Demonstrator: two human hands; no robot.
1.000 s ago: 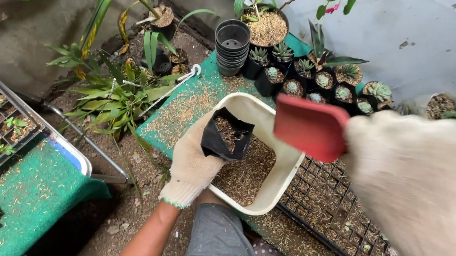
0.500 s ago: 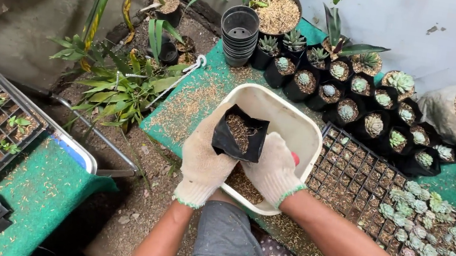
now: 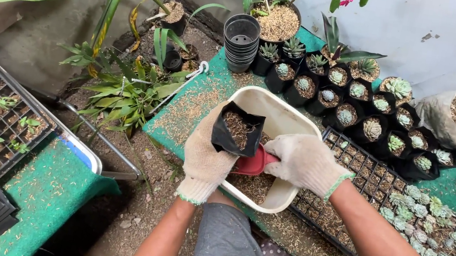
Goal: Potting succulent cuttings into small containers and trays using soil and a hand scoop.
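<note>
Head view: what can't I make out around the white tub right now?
- Red plastic scoop: its blade, hidden behind the soft black grow bag.
- Right hand: grip on the scoop's handle, covered by the glove.
- White plastic tub: depth of mix, masked by both hands.

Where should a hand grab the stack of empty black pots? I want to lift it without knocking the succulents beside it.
Grip the stack of empty black pots by the top pot's rim, coming straight down from above. It stands upright with its mouth open, so the rim is exposed. The potted succulents crowd its right side, so a sideways reach is likelier to bump them; the left side looks freer.
</note>
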